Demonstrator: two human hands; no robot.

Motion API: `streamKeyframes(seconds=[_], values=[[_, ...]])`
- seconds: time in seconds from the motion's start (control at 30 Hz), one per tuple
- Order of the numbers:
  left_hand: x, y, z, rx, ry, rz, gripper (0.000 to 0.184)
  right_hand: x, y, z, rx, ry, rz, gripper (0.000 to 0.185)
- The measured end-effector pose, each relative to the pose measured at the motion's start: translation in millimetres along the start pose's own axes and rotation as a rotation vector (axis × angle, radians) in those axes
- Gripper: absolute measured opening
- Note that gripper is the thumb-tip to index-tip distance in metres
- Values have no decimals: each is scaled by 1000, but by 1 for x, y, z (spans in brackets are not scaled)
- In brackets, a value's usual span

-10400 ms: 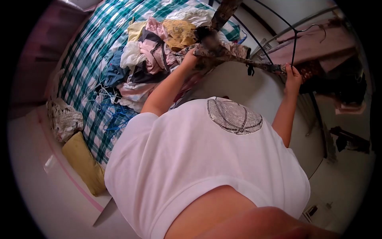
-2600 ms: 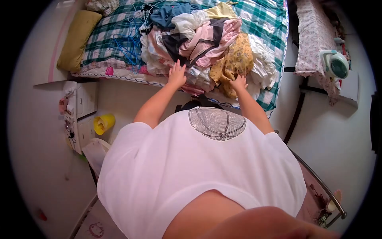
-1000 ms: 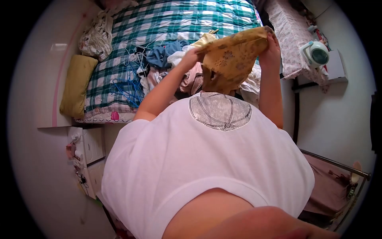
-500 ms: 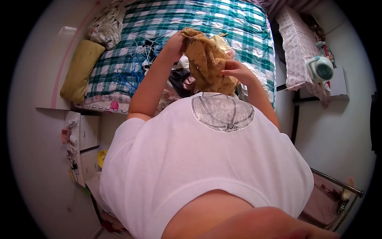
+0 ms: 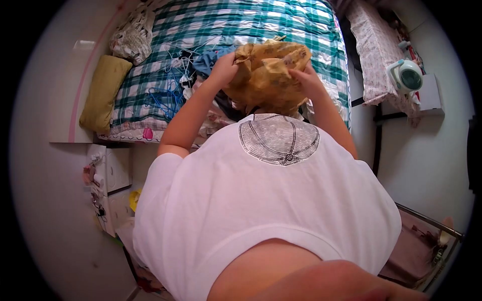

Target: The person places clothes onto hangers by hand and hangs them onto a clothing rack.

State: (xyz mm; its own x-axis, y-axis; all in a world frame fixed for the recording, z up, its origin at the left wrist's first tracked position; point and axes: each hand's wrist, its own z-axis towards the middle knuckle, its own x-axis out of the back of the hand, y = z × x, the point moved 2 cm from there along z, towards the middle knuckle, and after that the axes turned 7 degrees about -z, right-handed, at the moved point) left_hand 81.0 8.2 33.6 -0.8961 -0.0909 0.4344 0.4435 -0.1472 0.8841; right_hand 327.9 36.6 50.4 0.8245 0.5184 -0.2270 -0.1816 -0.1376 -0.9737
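A mustard-yellow patterned garment [image 5: 266,85] is stretched between my two hands above the bed, in front of my chest; its exact kind I cannot make out. My left hand [image 5: 225,69] is closed on its upper left edge. At its right edge, my right hand [image 5: 307,80] pinches the cloth. Behind and below lies a pile of mixed clothes, partly hidden by the garment. A blue cloth [image 5: 208,61] shows beside my left hand. Blue and white hangers [image 5: 168,95] lie tangled to the left of my left forearm.
The bed has a green and white checked cover [image 5: 201,25]. An olive pillow [image 5: 104,93] and a bundled pale cloth [image 5: 133,37] lie along its left side. To the right stand a cloth-covered table [image 5: 369,55] and a pale green fan-like appliance [image 5: 405,75]. White drawers [image 5: 118,168] stand at lower left.
The garment has gone from hanging bunched to being spread wider between my hands. My right hand has moved up and right to its edge; my left hand has lowered slightly.
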Motion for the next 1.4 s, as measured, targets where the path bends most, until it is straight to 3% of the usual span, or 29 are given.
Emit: streamKeyframes(seconds=[0.03, 0.17, 0.27, 0.37, 0.47, 0.5, 0.6, 0.63, 0.67, 0.77, 0.87, 0.9, 1.0, 1.03, 1.13, 1.17, 1.27, 1.3, 1.4], values=[[-2, -7, -1, -11, -2, 111, 25, -1, -12, -8, -75, 81, 108, 51], [-10, -57, -6, -8, 37, 412, 22, 28, -22, -6, 89, -51, 352, 38], [-9, -108, -6, 188, 146, 491, 16, 28, -43, -13, 242, -19, 356, 40], [-9, -166, 2, 553, 211, 115, 18, 33, -38, -20, 250, 99, 302, 53], [-8, -105, -15, 958, -112, -1318, 25, 48, -19, -21, 233, 154, 327, 49], [-8, -99, -18, 831, -155, -1392, 32, 52, -15, -21, 203, 164, 340, 45], [2, -83, -21, 781, 31, -1323, 33, 60, -6, -16, 152, 287, 339, 33], [10, -91, -17, 449, -622, -1730, 33, 67, -3, -14, 145, 299, 320, 31], [12, -115, -14, 456, -518, -1547, 32, 74, 0, -14, 136, 310, 300, 29], [32, -59, -16, 459, -298, -1134, 38, 78, -3, -21, 92, 229, 131, 28], [40, -53, -18, 431, -304, -984, 37, 48, -27, -35, 366, 155, -985, 46], [41, -55, -19, 453, -289, -918, 39, 51, -21, -36, 187, 122, -1094, 60], [47, -79, -18, 512, -285, -708, 41, 49, -19, -34, 167, -58, -1397, 64], [50, -91, -16, 558, -318, -636, 45, 50, -17, -33, 169, -55, -1410, 51], [52, -99, -26, 662, 76, -227, 45, 66, 3, -18, 172, 20, -1424, 35], [51, -94, -30, 624, 88, -236, 42, 70, 8, -14, 218, 125, -1380, 27], [51, -98, -37, 442, -196, -471, 38, 62, 10, -9, 236, 317, -1409, 27], [53, -103, -40, 505, -224, -487, 34, 61, 12, -7, 227, 341, -1433, 28], [59, -114, -52, 509, -213, -452, 38, 52, 25, -2, 464, 484, -1485, 28]])
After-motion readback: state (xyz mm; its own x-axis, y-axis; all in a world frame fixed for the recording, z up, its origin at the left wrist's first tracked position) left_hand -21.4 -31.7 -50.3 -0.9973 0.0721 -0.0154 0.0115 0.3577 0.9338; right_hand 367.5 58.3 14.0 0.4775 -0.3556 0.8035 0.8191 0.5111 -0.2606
